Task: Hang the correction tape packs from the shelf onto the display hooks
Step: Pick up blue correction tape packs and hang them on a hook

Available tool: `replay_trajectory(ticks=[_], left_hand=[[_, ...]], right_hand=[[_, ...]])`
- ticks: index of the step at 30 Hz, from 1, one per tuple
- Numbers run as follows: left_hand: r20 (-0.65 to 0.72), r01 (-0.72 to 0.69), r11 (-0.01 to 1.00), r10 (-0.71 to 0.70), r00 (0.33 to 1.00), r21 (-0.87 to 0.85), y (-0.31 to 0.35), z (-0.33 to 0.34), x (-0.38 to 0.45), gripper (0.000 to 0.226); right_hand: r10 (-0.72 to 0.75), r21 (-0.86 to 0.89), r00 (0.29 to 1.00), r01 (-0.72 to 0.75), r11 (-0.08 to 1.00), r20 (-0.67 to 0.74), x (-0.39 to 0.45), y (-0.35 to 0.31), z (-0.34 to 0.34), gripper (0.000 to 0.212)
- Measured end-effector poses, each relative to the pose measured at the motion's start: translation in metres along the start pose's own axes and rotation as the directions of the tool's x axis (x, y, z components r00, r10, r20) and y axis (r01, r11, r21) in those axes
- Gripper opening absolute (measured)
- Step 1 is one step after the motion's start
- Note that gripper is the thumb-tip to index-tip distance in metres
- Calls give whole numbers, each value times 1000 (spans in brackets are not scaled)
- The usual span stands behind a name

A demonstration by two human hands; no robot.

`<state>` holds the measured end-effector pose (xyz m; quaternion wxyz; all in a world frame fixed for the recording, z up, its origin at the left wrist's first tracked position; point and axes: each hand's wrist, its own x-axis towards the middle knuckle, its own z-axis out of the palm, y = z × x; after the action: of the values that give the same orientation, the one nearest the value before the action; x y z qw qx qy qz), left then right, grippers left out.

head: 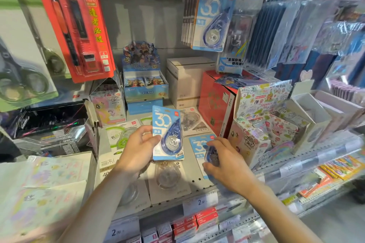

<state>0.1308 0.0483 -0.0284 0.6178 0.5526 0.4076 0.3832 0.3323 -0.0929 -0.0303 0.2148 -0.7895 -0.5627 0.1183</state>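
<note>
The left hand [138, 149] is pinching a blue-and-white carded correction tape pack with a clear blister over a blue dispenser [167, 134], thumb on the card's left edge and fingers behind it, holding it upright above the shelf. At 3 o'clock from it, the right hand [225, 161] is closing curled fingers over a second blue carded correction tape pack [199, 145] that is lying flat on the grey metal shelf [195, 180]. White carded tape packs with clear round dispensers [167, 179] are lying under and around both hands.

At 12 o'clock, a blue open-topped cardboard display box [145, 87] is holding small foil card packets, standing just beside a closed white carton [187, 81]. At 2 o'clock, a red carton [215, 102] is sitting next to a white cartoon-printed display box [262, 102] packed with small illustrated boxes.

Above, at 1 o'clock, a matching blue correction tape pack [212, 23] is hanging from a hook beneath a price label. At 10 o'clock, a red carded pen set [77, 27] is hanging beside carded scissors [23, 77]. Price tags are lining the shelf's front edge.
</note>
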Motion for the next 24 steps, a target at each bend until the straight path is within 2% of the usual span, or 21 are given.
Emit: replay_trajectory(ticks=[2,5,7,10,12,15,17,21,24], left_hand=[[0,-9,1000,9,1000,-1,0,-2,-4,27],[8,-52,999,52,999,-4,-2,-7,-9,51],[13,-70,998,70,997,2,-1,-10,-11,56],[1,-83,992,83,997,97,2,-13,-16,48],[6,-50,990,50,999,130,5,-13,-18,42],[-8,-26,994,27,1000,109,10,-12,-22,38],[-1,-46,997,46,999,69,15,-11,-26,37],[24,-68,996,69,997,-60,24,-10,-33,18],[-38,-128,990,126,991,-53,27,-13,-33,7]], right_hand=[[6,47,999,-4,999,-43,0,2,1,57],[14,186,989,14,982,-147,-3,3,-1,55],[5,299,977,61,952,-215,-4,2,-3,50],[-28,459,964,150,875,-263,-2,-6,-7,46],[-69,504,956,211,838,-286,1,-19,-8,49],[-125,502,935,287,816,-331,5,-40,-4,53],[-153,513,939,299,805,-307,7,-50,-1,57],[-184,515,944,305,801,-274,8,-62,3,64],[-224,477,929,346,808,-294,7,-71,1,70]])
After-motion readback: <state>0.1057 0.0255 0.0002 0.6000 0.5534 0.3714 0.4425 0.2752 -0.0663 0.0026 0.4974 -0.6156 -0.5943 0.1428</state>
